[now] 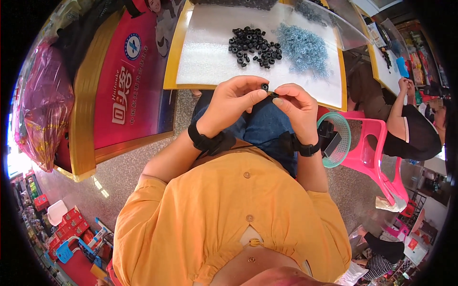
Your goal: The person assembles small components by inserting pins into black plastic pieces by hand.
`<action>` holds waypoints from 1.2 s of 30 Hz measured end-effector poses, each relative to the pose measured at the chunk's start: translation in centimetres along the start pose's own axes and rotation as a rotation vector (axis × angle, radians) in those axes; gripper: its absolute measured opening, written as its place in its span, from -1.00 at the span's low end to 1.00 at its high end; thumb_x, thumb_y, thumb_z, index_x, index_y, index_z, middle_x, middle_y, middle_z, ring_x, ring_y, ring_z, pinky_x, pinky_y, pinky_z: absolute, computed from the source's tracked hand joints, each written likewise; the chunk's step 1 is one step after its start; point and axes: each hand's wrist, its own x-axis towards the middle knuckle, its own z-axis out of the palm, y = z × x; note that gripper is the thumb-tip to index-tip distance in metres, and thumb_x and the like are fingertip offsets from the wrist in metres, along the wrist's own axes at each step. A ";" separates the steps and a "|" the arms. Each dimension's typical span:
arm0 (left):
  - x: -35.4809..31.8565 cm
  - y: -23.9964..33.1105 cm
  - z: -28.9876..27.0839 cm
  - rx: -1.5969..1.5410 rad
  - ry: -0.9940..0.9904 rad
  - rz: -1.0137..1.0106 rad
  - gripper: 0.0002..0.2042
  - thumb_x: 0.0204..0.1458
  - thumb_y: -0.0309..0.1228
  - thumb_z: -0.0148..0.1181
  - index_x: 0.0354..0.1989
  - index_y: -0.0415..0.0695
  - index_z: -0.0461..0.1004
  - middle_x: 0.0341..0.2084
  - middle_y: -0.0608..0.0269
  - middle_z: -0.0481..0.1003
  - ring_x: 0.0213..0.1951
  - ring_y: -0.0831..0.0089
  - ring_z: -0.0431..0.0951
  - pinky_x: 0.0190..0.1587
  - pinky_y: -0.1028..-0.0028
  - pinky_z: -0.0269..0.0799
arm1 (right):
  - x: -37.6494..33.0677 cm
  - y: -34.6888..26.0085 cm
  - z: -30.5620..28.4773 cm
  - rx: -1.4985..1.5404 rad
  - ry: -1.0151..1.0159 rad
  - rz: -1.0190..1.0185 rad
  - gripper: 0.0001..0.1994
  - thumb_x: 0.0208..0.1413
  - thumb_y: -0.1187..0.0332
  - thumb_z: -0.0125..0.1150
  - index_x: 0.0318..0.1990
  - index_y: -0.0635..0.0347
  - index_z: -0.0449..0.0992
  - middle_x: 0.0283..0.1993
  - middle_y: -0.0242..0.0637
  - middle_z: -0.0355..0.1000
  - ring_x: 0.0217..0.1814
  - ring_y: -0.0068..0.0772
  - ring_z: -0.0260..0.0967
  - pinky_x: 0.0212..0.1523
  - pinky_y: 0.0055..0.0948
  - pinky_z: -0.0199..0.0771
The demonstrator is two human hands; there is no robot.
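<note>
Just off the near edge of the worktable, my left hand (pixel 234 101) pinches a small black ring-shaped part (pixel 265 87) between thumb and fingertips. My right hand (pixel 299 106) is closed beside it, fingertips on another small dark piece (pixel 274 95), mostly hidden; whether the two pieces touch, I cannot tell. Beyond my hands, a loose heap of similar black parts (pixel 253 45) lies on a white foam sheet (pixel 205 62). To its right spreads a pile of tiny clear-blue pieces (pixel 303 50). Both my wrists carry black bands.
The table has a yellow wooden edge (pixel 172 57). A clear plastic tray (pixel 350 28) stands at its far right. By my right forearm are a mint-green basket (pixel 341 143) with black items and a pink plastic chair (pixel 374 152). Another person (pixel 415 128) sits at the right.
</note>
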 end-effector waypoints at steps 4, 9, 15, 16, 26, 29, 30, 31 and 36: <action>0.0 -0.4 0.3 -0.088 0.016 -0.066 -0.71 0.16 -0.43 0.25 0.03 -0.25 0.48 -0.40 0.39 0.51 -0.45 0.68 0.45 -0.46 0.64 0.38 | 0.0 0.4 0.1 -0.064 -0.034 -0.033 -0.76 0.00 0.66 0.33 -0.14 0.27 0.60 -0.12 -0.32 0.46 -0.06 -0.50 0.42 -0.04 -0.54 0.43; 0.1 -0.7 0.2 -0.109 -0.009 -0.068 -0.68 0.15 -0.42 0.27 0.03 -0.28 0.45 -0.32 0.28 0.54 -0.45 0.65 0.46 -0.49 0.63 0.40 | -0.1 0.9 0.1 -0.106 -0.011 -0.026 -0.76 0.00 0.66 0.34 -0.15 0.24 0.62 -0.13 -0.32 0.44 -0.07 -0.51 0.41 -0.07 -0.55 0.42; 0.2 -0.5 0.4 -0.136 0.041 -0.085 -0.69 0.13 -0.46 0.27 0.02 -0.30 0.45 -0.32 0.28 0.54 -0.49 0.64 0.46 -0.51 0.63 0.38 | 0.1 1.1 0.4 0.017 -0.030 -0.006 -0.73 0.01 0.65 0.33 -0.09 0.28 0.59 -0.09 -0.32 0.44 -0.06 -0.52 0.41 -0.04 -0.55 0.42; 0.2 -0.4 0.4 -0.153 0.059 -0.098 -0.70 0.13 -0.47 0.26 0.02 -0.30 0.46 -0.33 0.28 0.55 -0.50 0.64 0.46 -0.52 0.63 0.38 | 0.1 1.1 0.5 0.017 -0.030 -0.006 -0.73 0.01 0.65 0.33 -0.09 0.28 0.59 -0.09 -0.32 0.44 -0.06 -0.52 0.41 -0.04 -0.55 0.42; 0.4 -0.7 0.2 -0.193 0.042 -0.109 -0.71 0.13 -0.46 0.24 0.01 -0.30 0.46 -0.35 0.30 0.54 -0.53 0.64 0.44 -0.51 0.62 0.36 | 0.1 1.6 0.7 -0.025 0.011 -0.044 -0.77 0.03 0.63 0.33 -0.12 0.30 0.59 -0.10 -0.30 0.45 -0.05 -0.48 0.41 -0.02 -0.54 0.41; 0.4 -0.8 0.2 -0.173 0.042 -0.126 -0.71 0.15 -0.45 0.24 0.02 -0.26 0.47 -0.37 0.34 0.53 -0.52 0.66 0.41 -0.51 0.63 0.36 | 0.0 1.7 0.8 -0.034 0.021 -0.044 -0.78 0.03 0.63 0.32 -0.13 0.30 0.60 -0.11 -0.30 0.45 -0.05 -0.48 0.41 -0.03 -0.55 0.41; 0.3 -0.9 0.1 -0.196 0.041 -0.132 -0.71 0.15 -0.45 0.24 0.02 -0.26 0.48 -0.37 0.34 0.54 -0.52 0.66 0.42 -0.51 0.63 0.37 | 0.0 1.7 0.8 -0.013 0.031 -0.032 -0.78 0.03 0.63 0.33 -0.13 0.30 0.60 -0.12 -0.30 0.45 -0.06 -0.48 0.41 -0.03 -0.55 0.41; 0.4 -0.9 0.1 -0.219 0.041 -0.137 -0.71 0.15 -0.45 0.24 0.02 -0.26 0.48 -0.37 0.34 0.54 -0.52 0.66 0.42 -0.51 0.62 0.37 | -0.1 1.7 0.8 -0.014 0.030 -0.033 -0.78 0.03 0.63 0.33 -0.13 0.30 0.60 -0.12 -0.30 0.45 -0.06 -0.48 0.41 -0.03 -0.55 0.41; 0.4 -1.0 0.1 -0.201 0.035 -0.136 -0.72 0.15 -0.44 0.24 0.01 -0.26 0.49 -0.37 0.33 0.54 -0.51 0.65 0.44 -0.51 0.62 0.38 | -0.2 1.7 0.7 -0.050 0.044 -0.034 -0.77 0.02 0.64 0.34 -0.13 0.30 0.60 -0.12 -0.30 0.45 -0.07 -0.49 0.41 -0.05 -0.55 0.41</action>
